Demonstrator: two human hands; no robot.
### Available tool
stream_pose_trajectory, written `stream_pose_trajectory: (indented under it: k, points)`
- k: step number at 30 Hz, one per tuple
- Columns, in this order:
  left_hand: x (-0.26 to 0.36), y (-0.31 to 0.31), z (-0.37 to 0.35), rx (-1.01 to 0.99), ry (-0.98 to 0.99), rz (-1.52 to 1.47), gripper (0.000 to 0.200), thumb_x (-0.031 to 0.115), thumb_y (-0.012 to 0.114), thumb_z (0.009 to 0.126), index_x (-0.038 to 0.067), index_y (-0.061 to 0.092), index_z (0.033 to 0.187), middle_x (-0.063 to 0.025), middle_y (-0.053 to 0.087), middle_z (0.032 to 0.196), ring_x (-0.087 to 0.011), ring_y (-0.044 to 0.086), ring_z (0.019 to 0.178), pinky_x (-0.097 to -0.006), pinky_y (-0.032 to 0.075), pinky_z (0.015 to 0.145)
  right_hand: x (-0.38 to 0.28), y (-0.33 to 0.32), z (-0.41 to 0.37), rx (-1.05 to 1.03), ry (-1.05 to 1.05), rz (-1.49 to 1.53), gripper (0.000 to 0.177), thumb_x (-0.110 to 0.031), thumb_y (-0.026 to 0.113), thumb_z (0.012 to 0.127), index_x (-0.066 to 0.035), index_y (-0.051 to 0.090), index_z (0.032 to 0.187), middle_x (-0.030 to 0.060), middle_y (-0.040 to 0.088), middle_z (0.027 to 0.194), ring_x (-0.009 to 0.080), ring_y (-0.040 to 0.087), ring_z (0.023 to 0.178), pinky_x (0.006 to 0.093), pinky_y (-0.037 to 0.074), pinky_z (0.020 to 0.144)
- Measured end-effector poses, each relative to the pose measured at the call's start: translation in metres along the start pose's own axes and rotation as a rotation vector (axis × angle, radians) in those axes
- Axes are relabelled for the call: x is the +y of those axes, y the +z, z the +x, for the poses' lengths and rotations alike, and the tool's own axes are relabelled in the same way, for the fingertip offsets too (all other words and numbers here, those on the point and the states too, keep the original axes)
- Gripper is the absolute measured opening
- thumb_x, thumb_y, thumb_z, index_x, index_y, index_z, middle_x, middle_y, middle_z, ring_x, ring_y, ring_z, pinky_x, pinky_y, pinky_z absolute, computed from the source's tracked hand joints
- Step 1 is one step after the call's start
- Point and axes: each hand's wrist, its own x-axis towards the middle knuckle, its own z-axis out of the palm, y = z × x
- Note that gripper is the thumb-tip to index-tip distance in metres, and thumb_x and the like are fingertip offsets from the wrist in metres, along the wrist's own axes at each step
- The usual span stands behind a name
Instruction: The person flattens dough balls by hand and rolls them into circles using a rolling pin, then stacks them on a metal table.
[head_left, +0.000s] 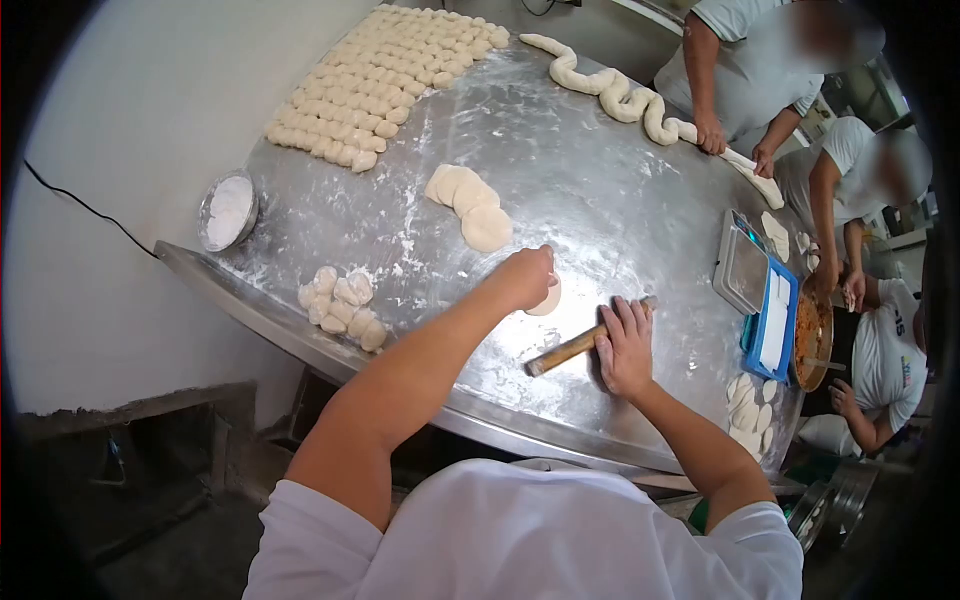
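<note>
Lying across the rolling pin (568, 352), the right hand (626, 350) is open, fingers outstretched. The left hand (530, 277) covers one edge of the flat dough round (545, 300) on the metal table (590, 200); whether it's pinching, I can't tell.

The left hand (528, 278) hides part of a dough disc (546, 300); the right hand (627, 352) covers part of the rolling pin (563, 356). Two co-workers' heads (835, 38) are blurred, and a third person's (888, 355) head is lost in the dark right edge.
</note>
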Motion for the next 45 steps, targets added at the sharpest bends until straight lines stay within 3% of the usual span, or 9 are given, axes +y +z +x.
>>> stream_pose_trajectory:
  k: [7,12,16,19,25,30,33,38,45]
  points:
    - [0.008,-0.012,-0.007,-0.107,-0.076,0.155,0.027,0.022,0.075,0.092,-0.003,0.078,0.101,-0.0273,0.077,0.105,-0.0428,0.074,0.109,-0.0495,0.059,0.095,-0.028,0.027,0.141,0.02,0.265,-0.083,0.071,-0.043,0.057,0.103,0.0,0.044,0.158,0.0283,0.043,0.166,0.0457,0.042,0.151,0.0604,0.026,0.128]
    - [-0.008,-0.005,-0.001,0.036,-0.026,0.108,0.039,0.039,0.068,0.103,0.001,0.08,0.104,-0.0269,0.077,0.104,-0.0456,0.074,0.099,-0.0525,0.058,0.091,-0.043,0.013,0.163,0.07,0.332,0.248,0.059,-0.027,0.062,0.103,0.003,0.048,0.151,0.0267,0.058,0.149,0.0468,0.053,0.137,0.0498,0.043,0.117]
    - [-0.023,0.002,0.013,-0.111,-0.156,-0.219,0.04,0.037,0.073,0.098,-0.001,0.08,0.109,-0.0273,0.077,0.104,-0.0447,0.075,0.097,-0.0509,0.059,0.088,-0.011,0.02,0.023,0.036,0.078,0.008,0.054,-0.032,0.056,0.106,-0.001,0.057,0.15,0.0263,0.048,0.159,0.0503,0.041,0.146,0.0671,0.02,0.127]
    - [-0.014,-0.013,0.003,-0.223,-0.183,-0.136,0.037,0.028,0.073,0.089,-0.004,0.079,0.104,-0.028,0.078,0.099,-0.0419,0.078,0.097,-0.0477,0.061,0.086,-0.008,0.002,-0.005,0.002,0.026,-0.048,0.056,-0.032,0.056,0.106,-0.002,0.055,0.153,0.0273,0.045,0.161,0.0506,0.04,0.147,0.0668,0.019,0.128]
    - [-0.006,-0.008,-0.002,-0.062,-0.121,0.121,0.037,0.03,0.078,0.09,-0.005,0.079,0.102,-0.0281,0.079,0.1,-0.0418,0.078,0.097,-0.0472,0.062,0.086,-0.029,0.039,0.17,0.019,0.337,-0.084,0.071,-0.045,0.053,0.106,0.002,0.044,0.158,0.026,0.04,0.168,0.0433,0.038,0.154,0.0564,0.028,0.128]
    - [-0.023,-0.006,0.002,0.092,-0.039,0.052,0.039,0.034,0.079,0.093,-0.004,0.079,0.103,-0.028,0.078,0.106,-0.043,0.077,0.1,-0.0486,0.061,0.085,-0.037,0.035,0.159,0.261,0.298,0.199,0.053,-0.032,0.059,0.106,0.002,0.055,0.146,0.0262,0.066,0.133,0.0462,0.06,0.126,0.0516,0.048,0.109]
    - [-0.024,-0.01,0.007,0.01,-0.043,0.019,0.039,0.033,0.079,0.093,-0.003,0.08,0.106,-0.0271,0.078,0.109,-0.0426,0.076,0.104,-0.048,0.06,0.089,-0.022,0.033,0.055,0.086,0.186,0.003,0.053,-0.034,0.058,0.105,-0.004,0.059,0.15,0.0226,0.052,0.159,0.0469,0.044,0.147,0.0652,0.019,0.129]
    - [-0.014,-0.019,0.002,-0.141,-0.052,0.168,0.039,0.035,0.076,0.095,-0.002,0.081,0.105,-0.0269,0.078,0.106,-0.0426,0.075,0.103,-0.0486,0.059,0.091,-0.025,0.02,0.08,-0.024,0.217,-0.056,0.062,-0.038,0.058,0.106,-0.002,0.051,0.155,0.0273,0.044,0.163,0.0475,0.042,0.147,0.0632,0.023,0.127]
    - [-0.014,-0.029,-0.007,0.091,-0.039,0.154,0.032,0.031,0.071,0.101,0.0,0.08,0.103,-0.0257,0.078,0.106,-0.0429,0.075,0.102,-0.05,0.058,0.091,-0.048,0.02,0.19,0.058,0.418,0.251,0.059,-0.039,0.057,0.105,0.0,0.055,0.149,0.0243,0.058,0.155,0.0432,0.052,0.141,0.0587,0.031,0.124]
